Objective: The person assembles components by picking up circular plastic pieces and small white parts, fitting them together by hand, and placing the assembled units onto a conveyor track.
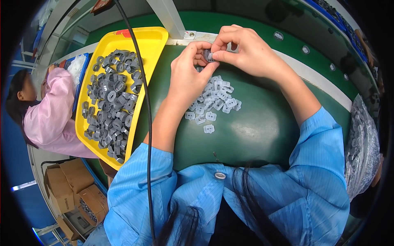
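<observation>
Head view: both hands raised together over the far edge of the green belt [254, 135], fingertips meeting around one small dark grey plastic part [209, 55]. Left hand [188, 78] curled, thumb and forefinger pinching the part from its left side; right hand [246, 51] closed over it from the right, thumb and forefinger pressing at the same spot. Part held in the air just above the heap of pale grey flat clips [213, 100], well clear of the belt.

Best handled with a firm, even pinch from both sides and the two pieces kept square to each other (whether a pale clip is already seated on the dark part cannot be told, the fingers hiding most of it). Worth keeping the wrists low and close to the heap, so that a slipped piece lands among its fellows instead of rolling off.

Yellow tray [152, 41] to the left, lying tilted along the belt edge, roughly two thirds full of dark grey ring-shaped housings [113, 106], piled loosely. Black cable [145, 102] hanging across the tray's right rim. Clear plastic bag [363, 147] at the right edge, stuffed with grey parts too blurred to identify. Brown cardboard boxes [67, 184] on the floor at lower left, contents not visible. Co-worker in a pink coat [51, 110] beyond the tray.
</observation>
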Demonstrator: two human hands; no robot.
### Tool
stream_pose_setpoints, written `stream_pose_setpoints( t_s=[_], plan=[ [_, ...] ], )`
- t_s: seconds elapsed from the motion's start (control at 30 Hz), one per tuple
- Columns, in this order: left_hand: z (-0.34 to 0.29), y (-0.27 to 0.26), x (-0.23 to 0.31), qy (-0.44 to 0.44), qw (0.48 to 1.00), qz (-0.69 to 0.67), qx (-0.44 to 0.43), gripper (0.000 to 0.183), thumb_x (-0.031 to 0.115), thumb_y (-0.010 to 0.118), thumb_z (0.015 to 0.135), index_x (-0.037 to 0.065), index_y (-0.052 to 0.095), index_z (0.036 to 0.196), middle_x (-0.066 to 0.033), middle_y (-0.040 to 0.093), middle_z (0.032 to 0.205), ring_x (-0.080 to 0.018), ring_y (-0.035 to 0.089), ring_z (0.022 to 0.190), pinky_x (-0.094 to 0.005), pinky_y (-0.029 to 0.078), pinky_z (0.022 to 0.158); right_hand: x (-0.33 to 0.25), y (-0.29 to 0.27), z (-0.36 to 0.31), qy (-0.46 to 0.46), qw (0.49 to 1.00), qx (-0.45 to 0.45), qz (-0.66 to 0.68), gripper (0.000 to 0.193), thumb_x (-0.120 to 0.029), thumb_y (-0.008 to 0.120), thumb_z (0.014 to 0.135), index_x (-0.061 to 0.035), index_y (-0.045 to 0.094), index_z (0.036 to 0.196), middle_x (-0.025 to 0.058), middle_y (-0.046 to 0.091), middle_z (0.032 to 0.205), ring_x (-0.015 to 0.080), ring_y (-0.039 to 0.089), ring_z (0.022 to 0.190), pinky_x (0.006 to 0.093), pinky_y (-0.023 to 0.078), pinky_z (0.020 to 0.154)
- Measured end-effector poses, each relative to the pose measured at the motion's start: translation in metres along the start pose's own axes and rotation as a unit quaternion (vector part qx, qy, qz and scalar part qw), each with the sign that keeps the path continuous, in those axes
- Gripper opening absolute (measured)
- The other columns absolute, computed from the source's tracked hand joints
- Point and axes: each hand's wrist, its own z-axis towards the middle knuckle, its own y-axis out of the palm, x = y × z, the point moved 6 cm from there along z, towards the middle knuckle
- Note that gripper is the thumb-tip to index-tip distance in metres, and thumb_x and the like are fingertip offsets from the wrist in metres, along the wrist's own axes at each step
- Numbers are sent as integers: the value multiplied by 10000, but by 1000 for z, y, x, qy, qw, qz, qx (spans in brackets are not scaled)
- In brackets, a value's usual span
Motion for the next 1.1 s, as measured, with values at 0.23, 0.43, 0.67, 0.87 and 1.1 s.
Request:
stream_pose_setpoints(
  t_s=[0.23, 0.43, 0.67, 0.87, 1.1],
  plan=[
    [-3, 4, -4, -88, 989, -116, 10, 355, -38, 700, 737, -39, 565, 1066, -117, 608, 983, -144, 654, 763, -253, 552, 666, 1, -2, -3, -15, 995, 98, -23, 190, -172, 721, 752, -25, 659, 855, 42, 603, 779, 138, 583, 741, 271, 462, 645],
    [-1, 9, 11, 20, 999, 4, 36, 347, -37, 733, 699, -1, 581, 1009, -102, 480, 1061, -116, 597, 653, -214, 529, 592, 32, 19, -7, 191, 950, -42, 244, 277, -222, 733, 716, -10, 683, 887, 82, 672, 769, 136, 631, 704, 269, 501, 692],
    [0, 2, 24, 30, 998, 4, 54, 345, -23, 753, 681, 35, 607, 988, -86, 496, 1026, -108, 589, 684, -219, 511, 588, 37, 26, -7, 247, 885, -98, 383, 145, -162, 725, 762, -29, 674, 789, 35, 647, 726, 82, 601, 679, 207, 471, 617],
    [0, -3, 27, 88, 992, 38, -79, 341, -25, 757, 663, 30, 648, 981, -60, 557, 950, -122, 580, 679, -241, 505, 608, 34, 25, -16, 270, 860, -192, 388, 99, -95, 675, 795, -20, 634, 844, 45, 667, 759, 69, 592, 640, 198, 473, 595],
    [1, -8, 27, 117, 993, 31, 7, 369, -9, 762, 654, 60, 667, 1003, -52, 564, 905, -139, 575, 699, -260, 503, 629, 26, 22, -8, 237, 891, -90, 376, 129, -33, 660, 755, -14, 610, 872, 26, 626, 760, 75, 579, 681, 206, 466, 642]
  ],
)
